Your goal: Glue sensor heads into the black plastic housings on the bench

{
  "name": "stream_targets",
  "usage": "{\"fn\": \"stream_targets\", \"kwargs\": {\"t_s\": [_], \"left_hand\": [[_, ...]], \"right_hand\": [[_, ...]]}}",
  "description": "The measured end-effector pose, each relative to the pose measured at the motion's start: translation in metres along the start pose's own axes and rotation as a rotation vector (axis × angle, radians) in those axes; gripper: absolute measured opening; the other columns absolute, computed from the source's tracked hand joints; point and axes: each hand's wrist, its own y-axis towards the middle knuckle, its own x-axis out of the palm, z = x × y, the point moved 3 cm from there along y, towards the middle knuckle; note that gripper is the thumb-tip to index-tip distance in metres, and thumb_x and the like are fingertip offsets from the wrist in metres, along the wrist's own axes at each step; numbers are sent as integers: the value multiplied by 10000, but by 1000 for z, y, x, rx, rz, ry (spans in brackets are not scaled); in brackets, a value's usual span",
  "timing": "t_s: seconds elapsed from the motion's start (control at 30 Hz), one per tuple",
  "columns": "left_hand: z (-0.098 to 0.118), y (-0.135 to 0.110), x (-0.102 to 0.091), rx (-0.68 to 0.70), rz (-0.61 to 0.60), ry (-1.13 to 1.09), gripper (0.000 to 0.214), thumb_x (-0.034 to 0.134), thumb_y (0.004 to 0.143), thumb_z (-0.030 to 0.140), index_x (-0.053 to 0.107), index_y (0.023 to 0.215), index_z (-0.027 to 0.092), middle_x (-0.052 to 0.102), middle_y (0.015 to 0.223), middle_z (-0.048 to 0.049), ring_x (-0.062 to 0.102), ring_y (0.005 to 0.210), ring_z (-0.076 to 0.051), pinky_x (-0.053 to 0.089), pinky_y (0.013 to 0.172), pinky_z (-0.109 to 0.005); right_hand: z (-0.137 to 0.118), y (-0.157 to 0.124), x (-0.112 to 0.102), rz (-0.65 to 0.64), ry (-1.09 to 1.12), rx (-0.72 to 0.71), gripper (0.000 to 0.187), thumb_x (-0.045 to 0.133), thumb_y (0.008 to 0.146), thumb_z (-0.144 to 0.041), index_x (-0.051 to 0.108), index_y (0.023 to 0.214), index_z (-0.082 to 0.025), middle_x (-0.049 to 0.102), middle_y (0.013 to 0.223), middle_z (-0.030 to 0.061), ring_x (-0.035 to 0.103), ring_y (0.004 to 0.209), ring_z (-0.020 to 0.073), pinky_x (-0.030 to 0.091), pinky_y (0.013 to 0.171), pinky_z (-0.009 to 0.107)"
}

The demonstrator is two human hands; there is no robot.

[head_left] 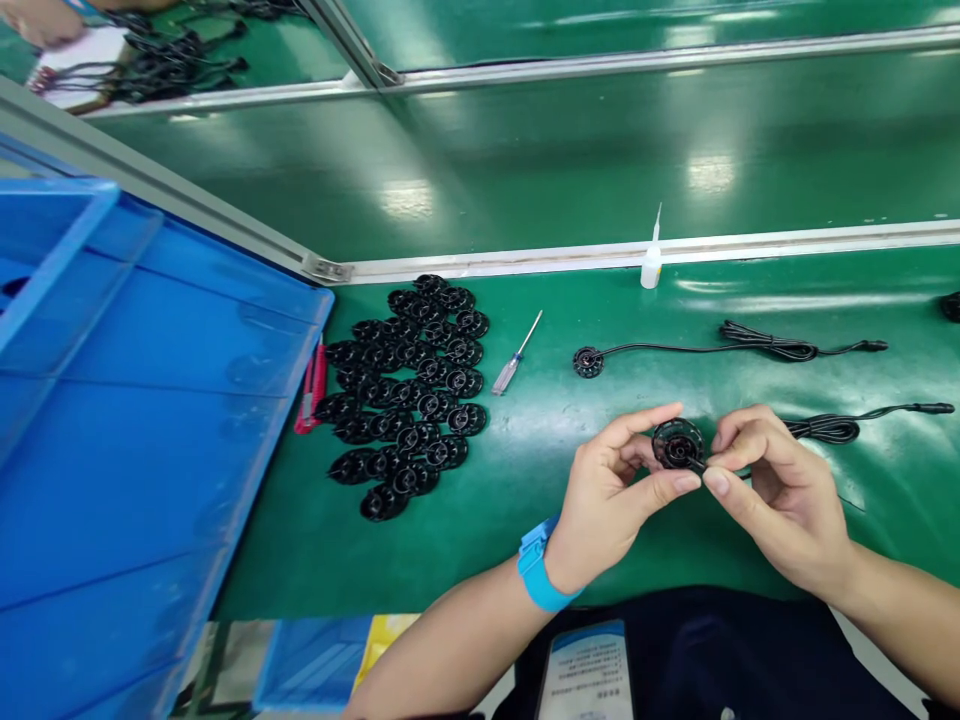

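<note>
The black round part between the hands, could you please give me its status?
Left hand holding black round part. Right hand pinching black cable close beside it. Screwdriver lying off to the left, apart from both hands.

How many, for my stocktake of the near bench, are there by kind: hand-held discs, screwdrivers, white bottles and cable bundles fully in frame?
Hand-held disc: 1
Screwdriver: 1
White bottle: 1
Cable bundles: 2
Total: 5

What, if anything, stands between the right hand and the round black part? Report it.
Nothing visible stands in the way: the right hand pinches the black cable right beside the round black part, which the left hand holds.
</note>
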Motion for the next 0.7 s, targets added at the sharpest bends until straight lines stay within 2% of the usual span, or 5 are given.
{"fn": "stream_targets", "kwargs": {"t_s": [0.17, 0.43, 0.6, 0.7], "left_hand": [[1, 0, -1, 66, -16, 32, 542, 882, 762, 305, 720, 1278, 269, 689, 770, 9, 598, 707, -132, 514, 721, -267], [4, -3, 2, 95, -22, 55, 577, 894, 744, 285, 714, 1292, 296, 704, 864, -7, 616, 795, -148, 536, 800, -285], [7, -5, 4, 111, -37, 66, 549, 845, 791, 285, 691, 1318, 276, 659, 854, -2, 556, 727, -122, 519, 731, -263], [8, -6, 3, 104, -5, 105, 530, 812, 810, 297, 687, 1321, 236, 644, 829, -11, 538, 716, -133, 504, 702, -269]], "right_hand": [[1, 0, 0, 23, 20, 30, 115, 703, 901, -255, 600, 859, -231, 532, 876, 31, 558, 842, 174, 502, 706, 317], [1, -1, -1, -8, -39, -36, 106, 688, 914, -230, 596, 861, -236, 511, 822, 21, 521, 821, 173, 482, 688, 322], [-1, -1, -2, 11, -136, -118, 110, 708, 899, -193, 611, 874, -238, 537, 828, 14, 542, 799, 163, 459, 688, 334], [-7, -1, -3, 83, -333, -257, 138, 758, 867, -194, 644, 926, -247, 553, 848, 17, 541, 783, 161, 433, 691, 349]]}}
